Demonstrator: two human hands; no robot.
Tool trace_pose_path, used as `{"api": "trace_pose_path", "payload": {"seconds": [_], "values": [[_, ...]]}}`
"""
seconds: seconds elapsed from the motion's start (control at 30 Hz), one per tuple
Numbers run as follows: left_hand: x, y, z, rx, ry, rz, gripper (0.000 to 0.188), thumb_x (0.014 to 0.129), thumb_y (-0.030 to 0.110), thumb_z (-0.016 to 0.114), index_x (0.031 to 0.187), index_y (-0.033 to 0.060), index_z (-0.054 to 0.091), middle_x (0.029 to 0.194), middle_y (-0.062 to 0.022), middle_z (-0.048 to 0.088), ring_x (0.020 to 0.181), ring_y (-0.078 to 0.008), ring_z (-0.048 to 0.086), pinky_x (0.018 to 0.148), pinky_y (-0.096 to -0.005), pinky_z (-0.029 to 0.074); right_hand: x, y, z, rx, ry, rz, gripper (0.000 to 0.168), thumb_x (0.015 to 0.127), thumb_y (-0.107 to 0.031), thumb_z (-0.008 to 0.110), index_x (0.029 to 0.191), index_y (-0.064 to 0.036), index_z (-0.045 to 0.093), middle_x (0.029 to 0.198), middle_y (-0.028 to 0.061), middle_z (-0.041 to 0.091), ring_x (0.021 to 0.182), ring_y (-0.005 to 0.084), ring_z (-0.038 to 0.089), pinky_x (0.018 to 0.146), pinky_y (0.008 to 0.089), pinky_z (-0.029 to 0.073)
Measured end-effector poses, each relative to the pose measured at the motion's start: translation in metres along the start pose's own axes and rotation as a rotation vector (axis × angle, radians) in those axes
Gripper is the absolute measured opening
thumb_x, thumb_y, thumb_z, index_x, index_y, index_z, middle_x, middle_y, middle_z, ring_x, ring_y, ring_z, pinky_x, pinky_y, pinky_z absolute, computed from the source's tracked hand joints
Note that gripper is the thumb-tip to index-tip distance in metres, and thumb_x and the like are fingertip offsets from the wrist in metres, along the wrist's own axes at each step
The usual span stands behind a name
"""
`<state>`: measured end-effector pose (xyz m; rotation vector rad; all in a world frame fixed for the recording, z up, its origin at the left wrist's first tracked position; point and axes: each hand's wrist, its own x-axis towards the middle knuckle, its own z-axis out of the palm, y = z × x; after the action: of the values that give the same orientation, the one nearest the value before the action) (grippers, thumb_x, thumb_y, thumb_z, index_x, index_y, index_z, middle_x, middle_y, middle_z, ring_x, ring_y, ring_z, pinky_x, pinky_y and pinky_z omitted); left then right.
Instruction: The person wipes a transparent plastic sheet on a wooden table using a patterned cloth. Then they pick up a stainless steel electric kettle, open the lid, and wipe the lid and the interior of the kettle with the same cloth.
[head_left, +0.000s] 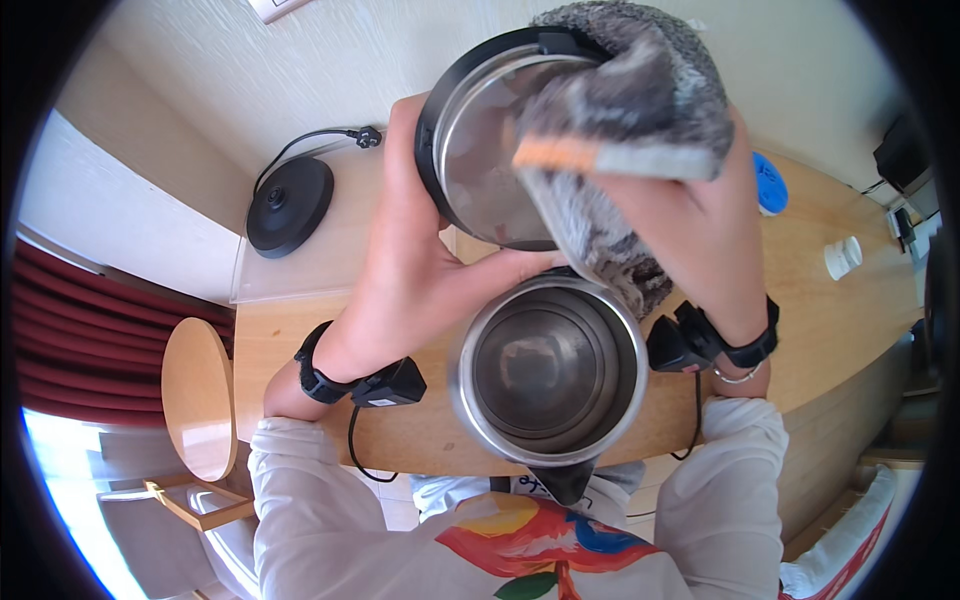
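An electric kettle with a stainless steel body stands in front of me, its lid raised and its black spout pointing towards me. I see down into the bare metal inside. My left hand grips the black-rimmed lid by its edge, the thumb below and the fingers mostly hidden behind it. A grey fluffy cloth with an orange and pale edge band is bunched in my right hand. The cloth lies against the lid's metal inner face and is blurred; it covers most of my right fingers.
The black kettle power base with its cord and plug rests at the left on the wooden table. To the right are a blue round object and a small white cup. A wall rises behind the table.
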<state>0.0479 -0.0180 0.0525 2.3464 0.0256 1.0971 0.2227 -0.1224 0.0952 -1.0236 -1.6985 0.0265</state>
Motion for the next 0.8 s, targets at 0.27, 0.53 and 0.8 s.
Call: {"api": "trace_pose_path", "payload": {"seconds": [0.27,0.53,0.8], "values": [[0.005,0.005,0.004,-0.235,0.042,-0.094,0.088,0.068,-0.003,0.082,0.137,0.0009,0.027,0.126,-0.0096,0.043,0.118,-0.0183,0.052,0.095,-0.0320,0.051,-0.019,0.047,-0.027,0.596,0.231,0.530,0.028,0.098,-0.016,0.054,0.119,0.002,0.062,0.112,0.0046,0.064,0.101,0.0105,0.059,0.089,0.0251,0.045],[0.006,0.011,0.001,-0.258,0.020,-0.139,0.085,0.070,-0.006,0.077,0.137,0.0025,0.025,0.128,-0.0111,0.046,0.118,-0.0188,0.052,0.097,-0.0335,0.048,-0.020,0.025,-0.021,0.530,-0.008,0.256,0.051,0.073,-0.013,0.078,0.117,0.002,0.057,0.110,0.0074,0.064,0.096,0.0141,0.062,0.087,0.0296,0.049],[-0.001,0.012,0.004,-0.049,0.055,0.101,0.097,0.067,0.002,0.082,0.141,0.0021,0.019,0.132,-0.0148,0.045,0.122,-0.0221,0.049,0.102,-0.0365,0.041,-0.024,0.010,0.007,-0.018,0.217,0.059,0.064,0.061,-0.013,0.089,0.114,0.001,0.057,0.105,0.0073,0.066,0.094,0.0147,0.063,0.085,0.0303,0.050]]}}
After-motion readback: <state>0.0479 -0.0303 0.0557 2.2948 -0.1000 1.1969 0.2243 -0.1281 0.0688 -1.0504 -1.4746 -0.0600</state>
